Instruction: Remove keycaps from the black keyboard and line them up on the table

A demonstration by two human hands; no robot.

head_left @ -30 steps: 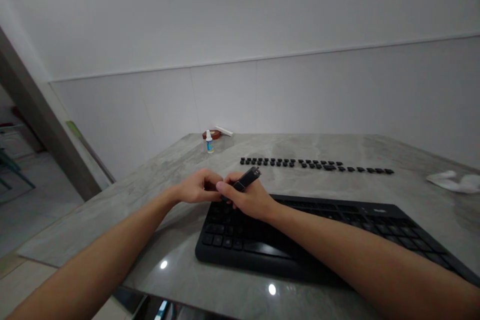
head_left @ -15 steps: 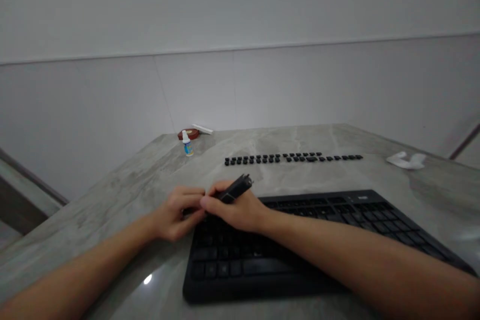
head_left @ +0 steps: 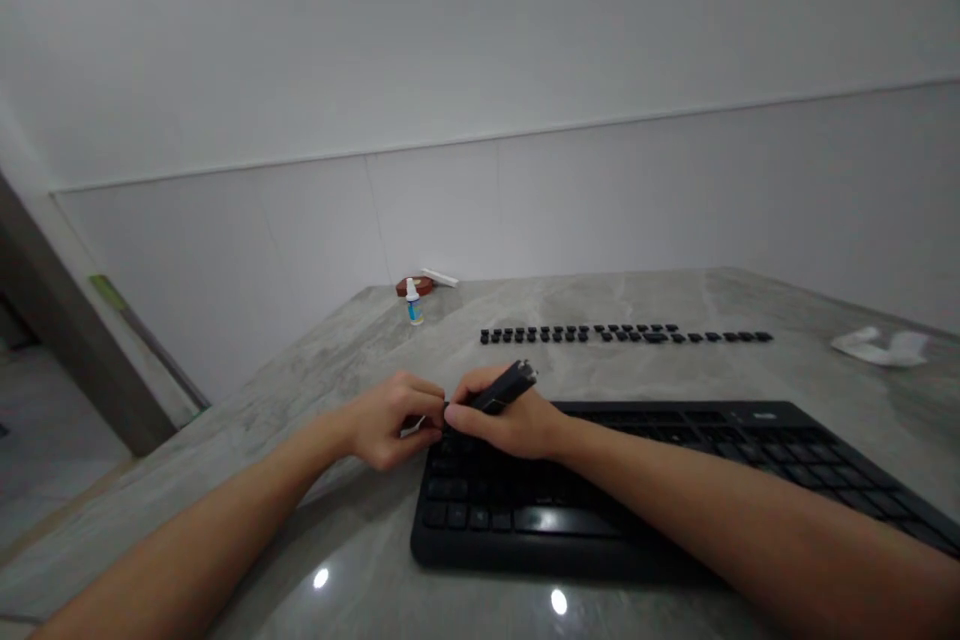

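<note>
A black keyboard (head_left: pixel 555 552) lies on the table under my hands. My right hand (head_left: pixel 517 420) is closed around a black pen-shaped tool (head_left: pixel 508 386), its pronged end slanting up and to the right. The tool's lower end is hidden by my fingers, over the keyboard's upper left corner. Beside it, at that same corner, my left hand (head_left: pixel 397 420) is closed in a pinch, its fingertips meeting those of my right hand. What the left fingertips hold, if anything, does not show clearly. Loose black keycaps (head_left: pixel 559 333) stand in two rows behind the keyboard.
A small white and blue bottle (head_left: pixel 414 305) stands at the back left, by a reddish-brown object (head_left: pixel 405 287) and a white strip (head_left: pixel 440 277). Crumpled white tissue (head_left: pixel 881 347) lies at the back right. The marble-patterned table (head_left: pixel 337 340) meets a pale wall.
My view has turned left, so the keyboard, keycaps and bottle appear further right. Both hands stay together at the keyboard's upper left corner, and the pen-shaped tool is still in my right hand.
</note>
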